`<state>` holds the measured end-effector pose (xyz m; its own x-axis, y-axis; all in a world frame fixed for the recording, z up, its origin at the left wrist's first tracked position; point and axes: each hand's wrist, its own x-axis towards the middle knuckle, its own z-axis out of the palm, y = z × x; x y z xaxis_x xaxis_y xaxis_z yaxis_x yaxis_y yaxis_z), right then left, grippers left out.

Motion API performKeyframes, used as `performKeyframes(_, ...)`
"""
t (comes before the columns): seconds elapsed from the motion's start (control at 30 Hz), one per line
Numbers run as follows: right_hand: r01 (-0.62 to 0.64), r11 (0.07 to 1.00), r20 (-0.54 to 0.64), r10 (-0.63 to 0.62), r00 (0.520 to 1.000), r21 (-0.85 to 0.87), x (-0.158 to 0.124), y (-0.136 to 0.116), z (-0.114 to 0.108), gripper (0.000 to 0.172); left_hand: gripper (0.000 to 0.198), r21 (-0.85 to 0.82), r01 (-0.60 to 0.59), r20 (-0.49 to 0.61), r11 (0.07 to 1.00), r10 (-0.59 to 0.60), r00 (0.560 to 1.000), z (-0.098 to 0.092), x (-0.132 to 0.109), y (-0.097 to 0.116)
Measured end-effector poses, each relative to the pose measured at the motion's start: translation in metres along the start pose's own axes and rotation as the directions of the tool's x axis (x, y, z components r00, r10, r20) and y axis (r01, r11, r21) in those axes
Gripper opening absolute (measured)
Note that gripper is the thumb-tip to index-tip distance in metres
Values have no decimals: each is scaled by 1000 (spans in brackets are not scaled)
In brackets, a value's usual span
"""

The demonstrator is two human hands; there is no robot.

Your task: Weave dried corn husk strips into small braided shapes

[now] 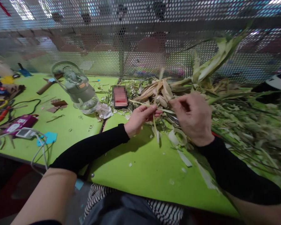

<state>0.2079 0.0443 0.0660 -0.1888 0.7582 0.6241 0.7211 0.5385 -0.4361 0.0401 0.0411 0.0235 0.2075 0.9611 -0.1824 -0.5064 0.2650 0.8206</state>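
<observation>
My left hand point(140, 118) is closed, its thumb and fingers pinching thin pale corn husk strips point(156, 129). One strip hangs down from the fingertips, and another runs sideways toward my right hand point(194, 118). That hand is closed too, thumb against forefinger, at the strip's other end; the exact grip is slightly blurred. Dried corn husks point(154, 89), tan and pale, lie heaped just behind both hands. A larger greenish husk bunch point(215, 62) rises at the back right. Cut husk scraps point(184, 157) are scattered below my right hand.
On the left stands a clear water bottle point(81, 90) with a green handle, beside crumpled tissue point(104, 111). A hammer point(46, 86), a purple box point(22, 123) and cables lie farther left. Perforated metal screen point(142, 40) borders the green table point(140, 168). Shredded husks cover the right side.
</observation>
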Motion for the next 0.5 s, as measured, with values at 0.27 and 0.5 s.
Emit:
performKeyframes(0.27, 154, 961, 447, -37, 894, -228, -17, -9, 22, 26, 5, -51, -77, 35, 996, 78, 996, -4, 3, 0)
performKeyframes(0.5, 200, 962, 560, -63, 826, -187, -17, -15, 20, 33, 9, -7, -91, 104, 996, 91, 990, -11, 6, -3)
